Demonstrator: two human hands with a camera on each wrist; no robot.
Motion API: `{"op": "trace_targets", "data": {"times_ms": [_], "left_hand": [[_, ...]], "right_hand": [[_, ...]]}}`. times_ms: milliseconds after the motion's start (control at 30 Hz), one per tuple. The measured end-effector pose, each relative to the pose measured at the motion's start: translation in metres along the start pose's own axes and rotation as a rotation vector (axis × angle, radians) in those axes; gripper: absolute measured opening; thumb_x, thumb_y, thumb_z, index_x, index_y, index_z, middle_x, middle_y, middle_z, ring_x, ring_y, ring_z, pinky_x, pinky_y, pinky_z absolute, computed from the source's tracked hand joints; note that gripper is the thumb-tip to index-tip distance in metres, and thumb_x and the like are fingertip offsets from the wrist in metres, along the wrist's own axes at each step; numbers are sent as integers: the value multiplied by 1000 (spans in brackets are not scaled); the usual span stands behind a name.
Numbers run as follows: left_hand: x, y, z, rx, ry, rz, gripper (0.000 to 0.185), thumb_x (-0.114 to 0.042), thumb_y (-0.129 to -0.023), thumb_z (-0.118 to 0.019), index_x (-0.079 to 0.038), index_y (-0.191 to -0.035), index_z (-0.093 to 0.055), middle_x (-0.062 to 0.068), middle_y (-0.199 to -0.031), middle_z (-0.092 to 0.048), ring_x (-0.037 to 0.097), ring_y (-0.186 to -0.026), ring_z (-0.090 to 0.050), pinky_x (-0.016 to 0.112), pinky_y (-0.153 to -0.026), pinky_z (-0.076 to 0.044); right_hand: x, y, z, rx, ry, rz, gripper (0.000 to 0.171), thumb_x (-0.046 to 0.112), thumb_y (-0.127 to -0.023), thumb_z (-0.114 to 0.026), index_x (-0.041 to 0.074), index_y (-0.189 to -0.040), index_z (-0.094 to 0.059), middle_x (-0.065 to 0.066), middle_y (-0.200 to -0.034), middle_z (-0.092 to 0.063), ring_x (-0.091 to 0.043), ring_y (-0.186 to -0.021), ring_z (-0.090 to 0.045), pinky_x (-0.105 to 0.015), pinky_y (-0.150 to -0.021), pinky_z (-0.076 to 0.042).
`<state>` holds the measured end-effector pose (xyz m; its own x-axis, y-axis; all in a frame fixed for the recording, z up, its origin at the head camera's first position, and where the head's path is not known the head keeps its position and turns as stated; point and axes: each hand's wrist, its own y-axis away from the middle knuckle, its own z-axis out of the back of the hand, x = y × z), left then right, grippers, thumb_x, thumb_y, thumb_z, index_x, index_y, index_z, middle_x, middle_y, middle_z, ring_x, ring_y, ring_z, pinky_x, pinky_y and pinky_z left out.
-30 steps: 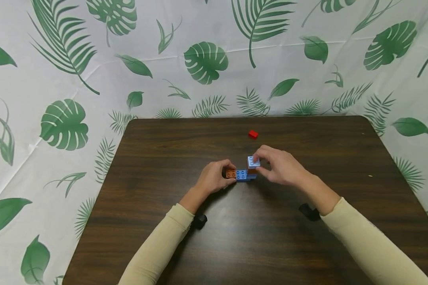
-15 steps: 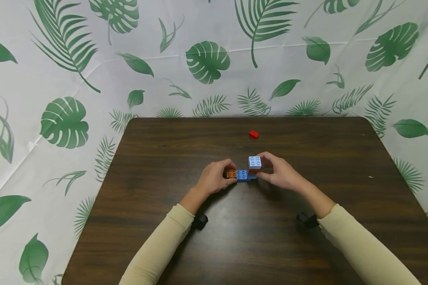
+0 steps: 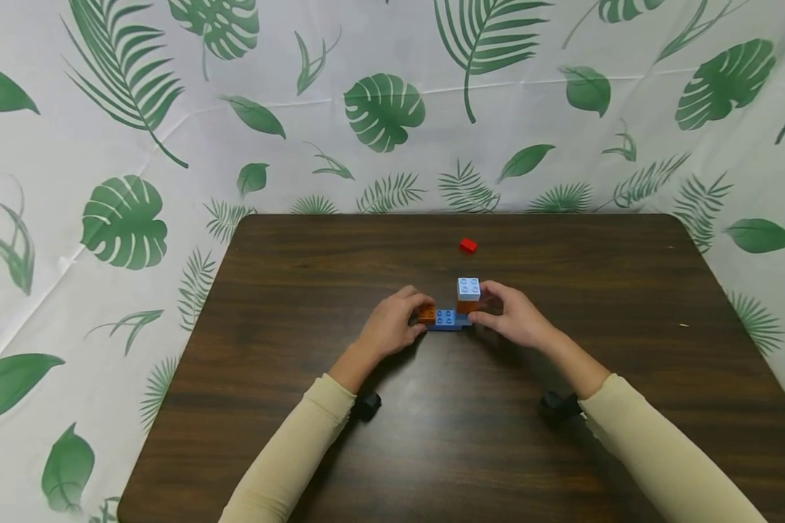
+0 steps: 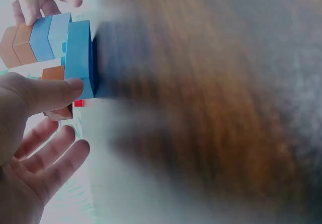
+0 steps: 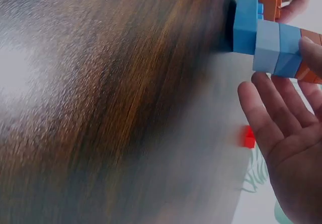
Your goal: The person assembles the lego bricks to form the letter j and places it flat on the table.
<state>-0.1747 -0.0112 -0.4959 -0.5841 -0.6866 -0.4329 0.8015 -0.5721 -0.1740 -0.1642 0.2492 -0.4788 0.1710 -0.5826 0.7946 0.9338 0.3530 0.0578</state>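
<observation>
A toy building-brick structure sits over the table's middle, with a blue base brick, an orange brick on its left end and a tower at its right. Light blue, blue and orange bricks stack up in the tower, with a light blue brick on top. My left hand pinches the orange and blue end, its thumb against the base in the left wrist view. My right hand grips the tower's side, thumb on the orange bricks; its other fingertips are partly hidden behind the tower.
A small red brick lies alone farther back on the dark wooden table. A tiny pale speck is on the right side. Behind hangs a white cloth with green leaf prints.
My right hand has slid from the top of the tower to its side, uncovering the light blue top brick. The structure has shifted slightly upward in the head view; the left hand keeps its hold.
</observation>
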Motion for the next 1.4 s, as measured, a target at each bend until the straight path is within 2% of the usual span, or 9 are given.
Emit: {"op": "trace_targets", "data": {"times_ms": [167,300,433,633,833,1100,1400], "left_hand": [[0,-1,3,-9,-50,-9,45,-18,-80,-78,-19,-123,-65,1,-113,-51,14,-95,-55,31,-80,-49],[0,-6,5,5,-65,-14,43,-21,-82,-76,-19,-124,-65,0,-110,-53,13,-88,-56,28,-75,-49],[1,-13,7,5,-59,-5,38,-22,-85,-74,-19,-122,-66,-1,-108,-58,12,-84,-57,28,-74,-49],[4,-20,4,11,-66,8,32,-24,-88,-70,-18,-120,-68,-3,-105,-62,11,-85,-58,30,-76,-49],[5,-26,-1,0,-91,15,27,-27,-91,-66,-20,-117,-70,-4,-99,-65,10,-85,-60,31,-77,-50],[5,-30,-3,38,-117,51,30,-29,-92,-65,-21,-120,-68,-3,-105,-66,14,-92,-62,35,-79,-52],[6,-31,-5,44,-130,73,31,-30,-92,-64,-25,-122,-67,-4,-109,-66,15,-95,-62,36,-80,-51]], "right_hand": [[-4,-3,1,-4,-54,-50,52,28,-87,-71,5,-129,-51,-14,-122,-59,-29,-106,-60,-44,-86,-51],[-6,-8,2,-2,-157,-96,56,28,-90,-68,-1,-134,-47,-21,-124,-57,-32,-103,-61,-40,-76,-55],[-9,-15,3,-24,-214,-142,59,27,-92,-65,-4,-137,-44,-23,-126,-54,-33,-103,-60,-38,-74,-56],[-16,-27,2,-54,-192,-186,60,32,-93,-63,-1,-139,-44,-21,-125,-56,-31,-102,-61,-35,-72,-56],[-21,-33,2,-22,-156,-240,58,34,-96,-58,-2,-139,-44,-23,-119,-59,-31,-97,-62,-35,-70,-56],[-26,-40,1,19,-133,-292,59,38,-98,-53,1,-142,-42,-22,-121,-56,-31,-99,-59,-34,-72,-56],[-30,-43,3,11,-148,-283,53,33,-99,-53,-1,-139,-45,-23,-121,-57,-31,-99,-61,-34,-68,-56]]}}
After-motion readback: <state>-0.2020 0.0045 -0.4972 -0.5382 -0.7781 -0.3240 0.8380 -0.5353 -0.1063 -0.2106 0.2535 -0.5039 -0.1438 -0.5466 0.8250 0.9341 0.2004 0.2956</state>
